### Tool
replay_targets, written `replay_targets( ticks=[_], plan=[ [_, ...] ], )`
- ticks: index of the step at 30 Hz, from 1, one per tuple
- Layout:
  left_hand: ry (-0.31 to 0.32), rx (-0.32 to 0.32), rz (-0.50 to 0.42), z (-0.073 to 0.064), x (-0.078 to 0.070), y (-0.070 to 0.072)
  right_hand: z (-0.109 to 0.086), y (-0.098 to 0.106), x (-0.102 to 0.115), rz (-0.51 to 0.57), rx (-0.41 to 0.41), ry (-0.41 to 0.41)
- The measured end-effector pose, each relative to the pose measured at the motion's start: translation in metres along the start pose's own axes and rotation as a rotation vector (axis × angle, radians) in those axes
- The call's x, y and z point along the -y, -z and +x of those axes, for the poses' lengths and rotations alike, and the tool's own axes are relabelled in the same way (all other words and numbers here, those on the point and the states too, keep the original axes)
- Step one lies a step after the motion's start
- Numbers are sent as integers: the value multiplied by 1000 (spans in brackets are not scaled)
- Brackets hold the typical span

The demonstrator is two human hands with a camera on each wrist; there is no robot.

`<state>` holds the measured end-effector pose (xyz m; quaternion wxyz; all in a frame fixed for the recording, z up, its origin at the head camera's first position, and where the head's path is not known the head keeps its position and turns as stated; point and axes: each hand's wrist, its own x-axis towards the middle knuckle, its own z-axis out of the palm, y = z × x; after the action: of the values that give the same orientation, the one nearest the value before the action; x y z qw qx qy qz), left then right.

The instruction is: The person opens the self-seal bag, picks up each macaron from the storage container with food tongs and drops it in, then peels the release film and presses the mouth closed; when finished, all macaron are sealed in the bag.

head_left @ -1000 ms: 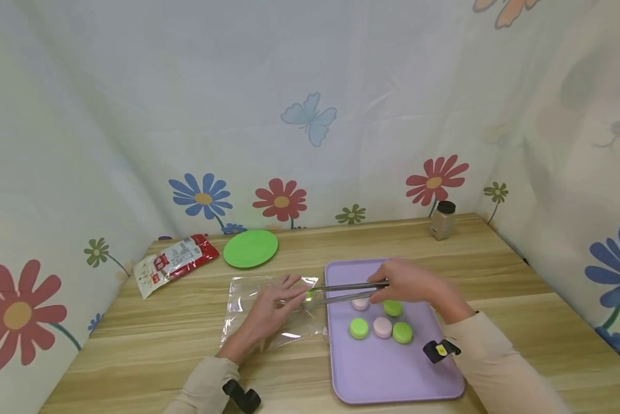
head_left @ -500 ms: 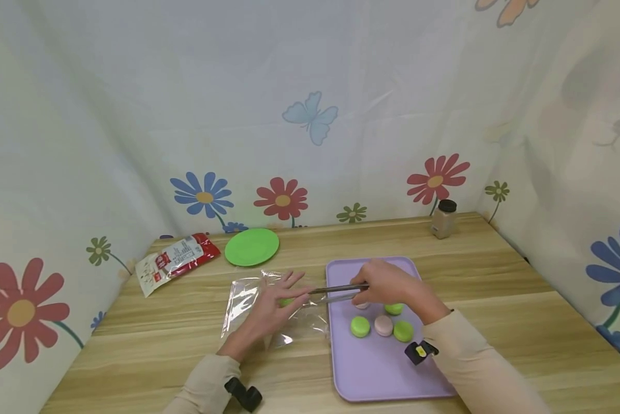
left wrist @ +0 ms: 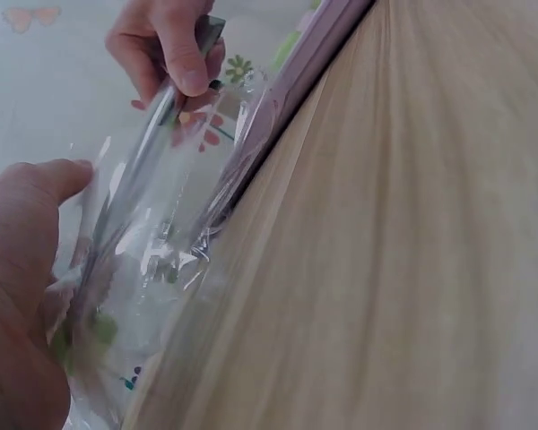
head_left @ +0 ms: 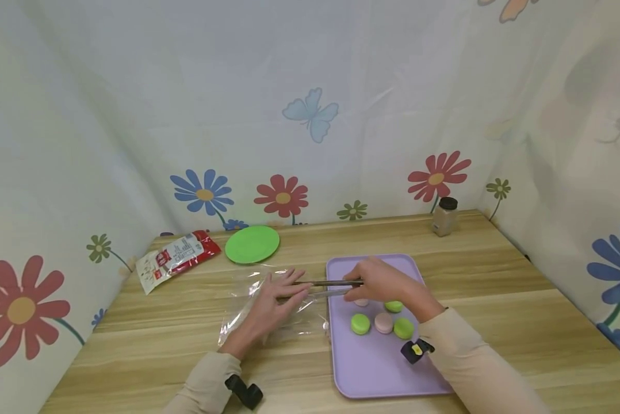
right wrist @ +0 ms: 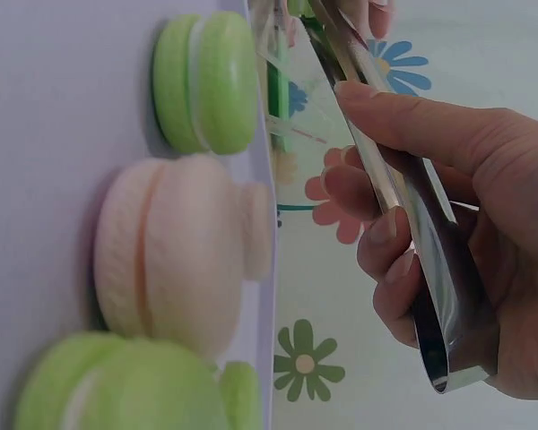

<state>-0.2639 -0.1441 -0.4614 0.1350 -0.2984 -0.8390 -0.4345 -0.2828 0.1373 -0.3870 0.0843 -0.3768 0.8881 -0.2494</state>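
Note:
My right hand [head_left: 387, 284] grips metal tongs [right wrist: 430, 242] that reach leftward into a clear plastic bag [head_left: 305, 322]. The tongs' far ends pass behind my left hand [head_left: 268, 307] in the head view. Stretched and spread, the left hand's fingers lie against the bag near its open mouth. Inside the bag, a blurred green macaron [left wrist: 94, 336] shows at the tongs' tips in the left wrist view; whether they still pinch it I cannot tell. Several macarons, including a green one [head_left: 360, 324] and a pink one [head_left: 383, 322], sit on a purple tray [head_left: 382, 374] below the right hand.
A green plate [head_left: 252, 244] stands behind the bag, with a red and white packet [head_left: 178, 259] to its left. At the back right is a jar with a black lid [head_left: 445, 217]. A flowered curtain [head_left: 310, 161] hangs behind the wooden table [head_left: 118, 339].
My right hand has moved left, pushing the tongs deeper into the bag. The green macaron at their tips has gone from the bag's mouth to behind my left hand, which stays nearly in place.

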Motion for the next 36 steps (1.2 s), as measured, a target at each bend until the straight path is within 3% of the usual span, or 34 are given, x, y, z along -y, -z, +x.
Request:
replay_targets(
  ticks=[7, 12, 20, 28, 36],
  plan=[
    [17, 16, 18, 0, -2, 1, 13, -11, 6, -100, 0, -4],
    [-12, 16, 50, 1, -4, 2, 15, -13, 9, -140, -3, -12],
    [-35, -13, 16, 0, 2, 1, 16, -12, 10, -60, -10, -6],
    [-22, -5, -7, 0, -2, 1, 31, -19, 15, -103, -46, 63],
    [-30, -29, 14, -1, -2, 1, 35, -24, 16, -137, -12, 44]
  ],
)
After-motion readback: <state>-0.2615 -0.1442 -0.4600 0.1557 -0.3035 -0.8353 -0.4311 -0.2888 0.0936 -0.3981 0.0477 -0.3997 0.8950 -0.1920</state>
